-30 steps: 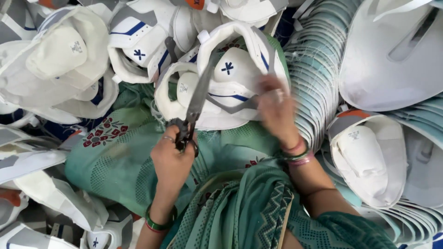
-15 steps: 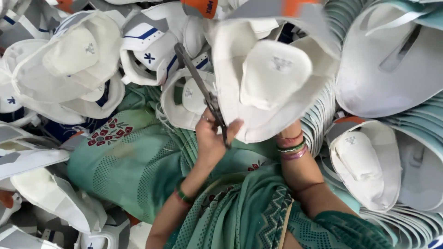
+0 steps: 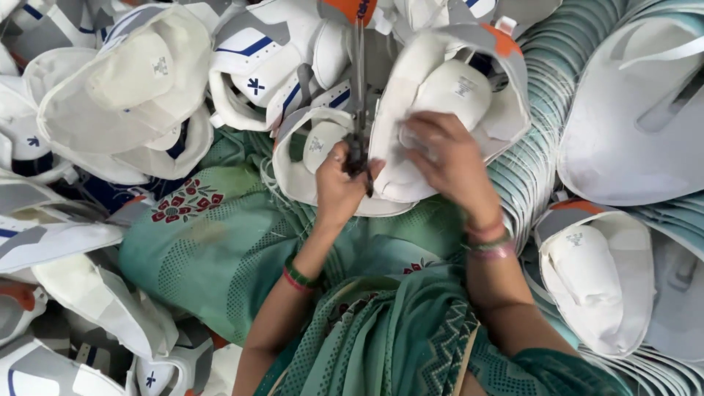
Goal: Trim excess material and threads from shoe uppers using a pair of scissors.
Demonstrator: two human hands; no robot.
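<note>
While sitting hemmed in by heaps of shoe uppers, working over a lap draped in green patterned cloth [image 3: 213, 257]. Lying all round that lap: white uppers with blue marks [image 3: 117, 95] piling at the upper left, a tall stack of pale teal-edged pieces [image 3: 557, 95] curving down the right side, more white pieces [image 3: 594, 271] resting at the lower right.

Holding a white shoe upper [image 3: 447, 95] with grey and orange trim above the lap's far edge, hollow side facing up. Pressing down on its near rim with the right hand [image 3: 451, 158], fingers [image 3: 422, 128] spread and curled over the white lining, grasping the piece. Lying just left of it and partly under it, another white upper [image 3: 312, 147] with a small tag inside.

Gripping a pair of dark scissors [image 3: 358, 95] with the left hand [image 3: 341, 183], fingers clenched round the handles, blades pointing straight away from the body and running beside the left edge of the held upper. Blade gap too thin to tell. Wearing bangles on both wrists: green and red [image 3: 297, 277] on the left, pink and green [image 3: 488, 240] on the right.
</note>
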